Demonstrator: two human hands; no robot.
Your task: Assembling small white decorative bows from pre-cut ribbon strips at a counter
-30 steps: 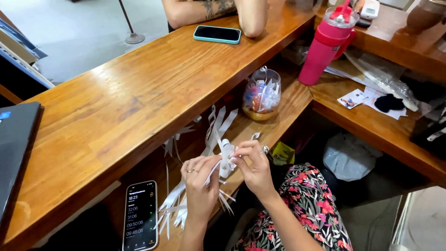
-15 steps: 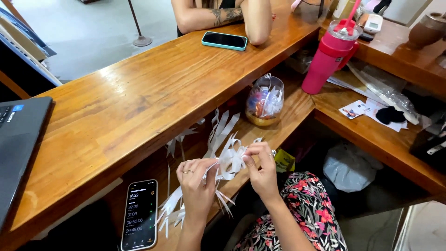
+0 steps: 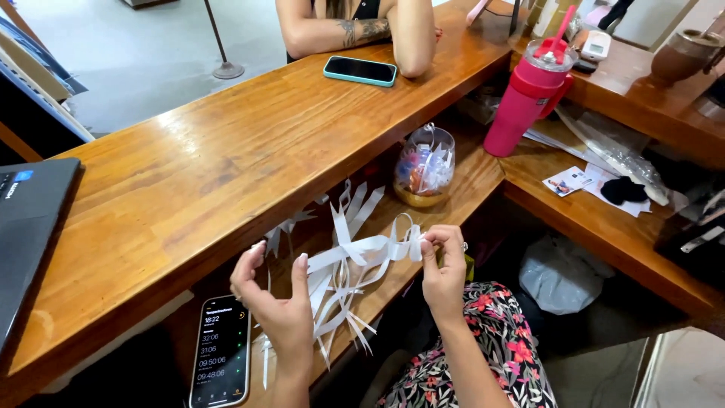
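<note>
Right hand (image 3: 444,266) pinching white ribbon bundle (image 3: 355,261) at its loop, left hand (image 3: 276,302) fingers spread beside loose strands, phone (image 3: 220,351) nearby on lower shelf (image 3: 453,189)

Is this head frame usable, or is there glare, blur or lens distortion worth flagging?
Head view: even daylight, with a soft sheen on the wooden counter but no blown-out glare; the white ribbon strips, left hand and right hand look sharp, with little motion blur; wide-angle bending shows at the counter edges; the phone screen is evenly lit.
</note>
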